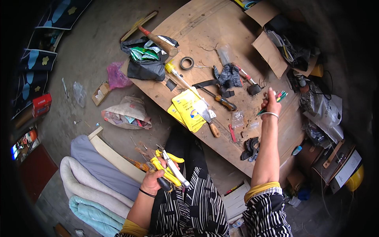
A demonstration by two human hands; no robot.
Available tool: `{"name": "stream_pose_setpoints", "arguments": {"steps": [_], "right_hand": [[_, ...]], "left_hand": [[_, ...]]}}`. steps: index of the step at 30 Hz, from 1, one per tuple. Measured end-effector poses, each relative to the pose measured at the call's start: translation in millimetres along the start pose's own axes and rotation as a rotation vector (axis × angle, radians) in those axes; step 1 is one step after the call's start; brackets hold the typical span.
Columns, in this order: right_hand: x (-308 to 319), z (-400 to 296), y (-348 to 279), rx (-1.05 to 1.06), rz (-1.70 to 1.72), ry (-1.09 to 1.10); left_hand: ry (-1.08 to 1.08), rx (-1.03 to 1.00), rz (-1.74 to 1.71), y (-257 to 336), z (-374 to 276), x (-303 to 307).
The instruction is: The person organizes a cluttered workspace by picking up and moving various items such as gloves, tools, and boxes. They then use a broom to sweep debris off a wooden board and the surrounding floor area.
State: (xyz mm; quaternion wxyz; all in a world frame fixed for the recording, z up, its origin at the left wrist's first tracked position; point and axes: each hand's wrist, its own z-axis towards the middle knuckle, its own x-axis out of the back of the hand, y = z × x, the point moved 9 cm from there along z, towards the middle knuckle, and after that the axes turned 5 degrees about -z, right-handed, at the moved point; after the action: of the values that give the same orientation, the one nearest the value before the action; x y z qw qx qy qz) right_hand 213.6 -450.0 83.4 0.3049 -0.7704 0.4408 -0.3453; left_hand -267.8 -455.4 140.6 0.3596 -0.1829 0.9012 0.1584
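Over my lap, my left hand [152, 181] grips a bundle of hand tools, among them yellow-handled pliers [168, 174], a tool with white-and-metal handles [177, 171] and a black handle [164, 184]. Their far ends overlap and are hard to tell apart. My right hand [271, 104] is closed around several thin green and red sticks [281, 95], perhaps pens, above the right part of the wooden table [288, 118]. Left of it lie a hammer [253, 88], a grey knit glove [231, 75] and a screwdriver [225, 102]. A scraper [213, 129] rests on yellow packets [186, 111].
A mallet [161, 44] lies across a black bag [145, 69] at the table's left edge, near a tape roll [186, 63]. An open cardboard box [271, 54] stands at the right. Folded bedding [97, 189] and a cloth sack [127, 114] are to my left.
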Motion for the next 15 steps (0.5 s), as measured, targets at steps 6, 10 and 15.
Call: {"name": "stream_pose_setpoints", "arguments": {"steps": [6, 10, 15], "right_hand": [[-47, -85, 26, 0.755, -1.124, -0.055], [-106, -105, 51, 0.957, -1.459, -0.275], [-128, -78, 61, 1.028, -1.572, -0.173]], "left_hand": [[0.024, -0.009, 0.007, 2, 1, 9], [0.025, -0.007, 0.001, 6, 4, 8], [0.036, -0.037, 0.010, 14, 7, 8]]}}
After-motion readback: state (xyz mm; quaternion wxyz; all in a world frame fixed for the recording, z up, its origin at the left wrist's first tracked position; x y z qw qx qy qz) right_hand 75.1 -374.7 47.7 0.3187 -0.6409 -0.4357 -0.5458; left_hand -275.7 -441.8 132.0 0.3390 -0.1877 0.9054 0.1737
